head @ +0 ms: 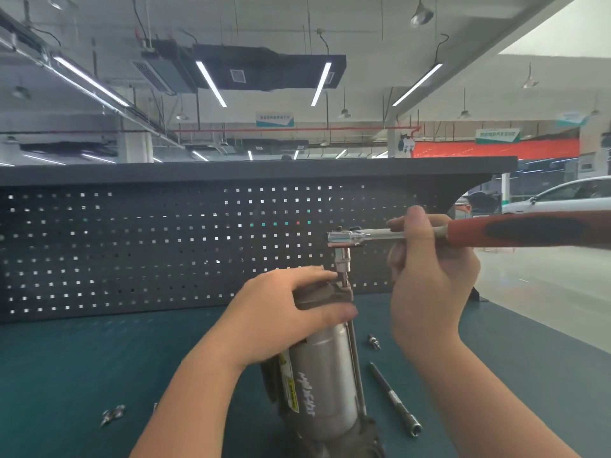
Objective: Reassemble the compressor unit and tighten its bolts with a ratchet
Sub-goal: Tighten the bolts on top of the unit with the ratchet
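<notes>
The compressor unit (322, 378), a silver cylinder with white scribbles and a yellow label, stands upright on the teal bench. My left hand (281, 312) grips its dark top cap, thumb across the front. A long bolt (357, 365) runs down its right side. A ratchet (429, 233) with a red and black handle lies level above it. Its chrome head and socket (342, 259) sit on the top of that bolt. My right hand (426, 269) holds the ratchet's metal shank, fingers curled round it.
A long extension bar (395, 399) lies on the bench right of the unit, with a small bit (374, 342) beyond it. More small metal parts (112, 415) lie at the front left. A black pegboard (165, 246) closes the back; the bench's right edge (542, 328) drops to floor.
</notes>
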